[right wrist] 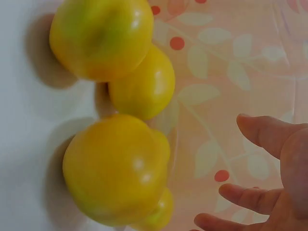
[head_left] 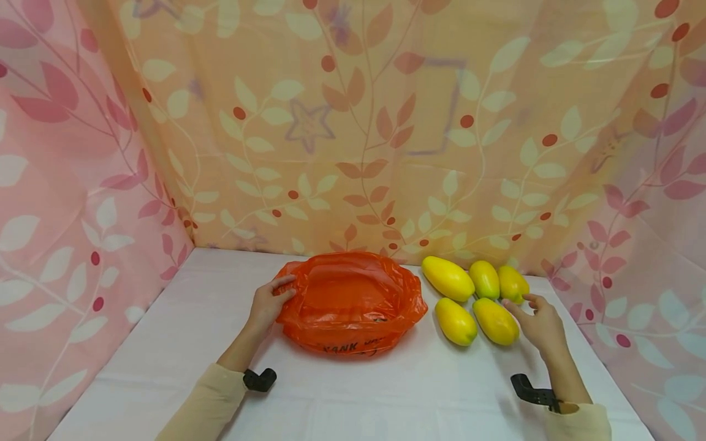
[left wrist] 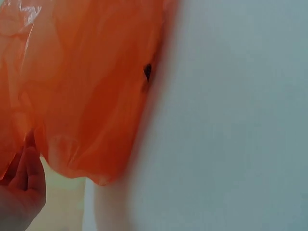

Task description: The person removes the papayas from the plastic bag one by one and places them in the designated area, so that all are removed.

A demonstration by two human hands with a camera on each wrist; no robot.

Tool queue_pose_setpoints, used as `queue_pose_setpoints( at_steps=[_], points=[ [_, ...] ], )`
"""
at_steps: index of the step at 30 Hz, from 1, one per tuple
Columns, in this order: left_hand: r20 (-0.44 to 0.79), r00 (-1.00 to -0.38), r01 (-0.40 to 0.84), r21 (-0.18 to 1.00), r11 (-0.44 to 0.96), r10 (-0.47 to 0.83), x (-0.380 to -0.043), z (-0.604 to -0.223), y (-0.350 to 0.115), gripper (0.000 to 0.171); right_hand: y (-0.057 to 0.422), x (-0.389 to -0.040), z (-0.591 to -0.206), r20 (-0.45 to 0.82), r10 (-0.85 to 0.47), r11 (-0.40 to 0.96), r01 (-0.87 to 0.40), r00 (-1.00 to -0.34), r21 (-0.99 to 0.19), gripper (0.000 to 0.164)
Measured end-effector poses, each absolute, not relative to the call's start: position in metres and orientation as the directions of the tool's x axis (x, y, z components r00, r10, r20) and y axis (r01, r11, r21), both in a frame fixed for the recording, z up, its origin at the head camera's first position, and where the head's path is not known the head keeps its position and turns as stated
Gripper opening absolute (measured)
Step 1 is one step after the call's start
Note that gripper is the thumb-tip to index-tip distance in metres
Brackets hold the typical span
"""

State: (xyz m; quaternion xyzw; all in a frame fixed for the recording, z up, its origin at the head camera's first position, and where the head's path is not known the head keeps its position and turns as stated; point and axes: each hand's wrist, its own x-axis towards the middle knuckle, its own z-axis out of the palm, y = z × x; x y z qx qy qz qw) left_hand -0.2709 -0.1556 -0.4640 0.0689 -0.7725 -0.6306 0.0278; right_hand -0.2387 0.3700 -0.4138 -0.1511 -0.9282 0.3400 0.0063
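Observation:
An orange plastic bag (head_left: 353,294) with dark lettering on its near side lies spread wide on the table. My left hand (head_left: 268,302) pinches the bag's left rim; in the left wrist view the fingertips (left wrist: 30,144) meet the thin plastic, and part of that hand is cut off. Several plump, oval yellow fruits with greenish patches lie to the right of the bag. Beside the nearest right fruit (head_left: 496,321) and the back right fruit (head_left: 513,283), my right hand (head_left: 542,326) reaches in with thumb and fingers spread, holding nothing.
A white cloth covers the table (head_left: 397,398). Patterned curtains (head_left: 353,153) rise along its back edge and both sides. The largest fruit (head_left: 448,278) lies at the back, just right of the bag. Each wrist carries a black camera mount (head_left: 532,391).

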Motion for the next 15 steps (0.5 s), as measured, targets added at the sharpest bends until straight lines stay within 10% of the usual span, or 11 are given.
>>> queue_pose_setpoints(
  at_steps=[15],
  points=[
    [0.026,-0.998,0.006,0.932,0.363,-0.05,-0.266,-0.464,-0.166,0.072,0.343,-0.229,-0.403,-0.016,0.205,0.734,0.164,-0.979,-0.659,0.087]
  ],
)
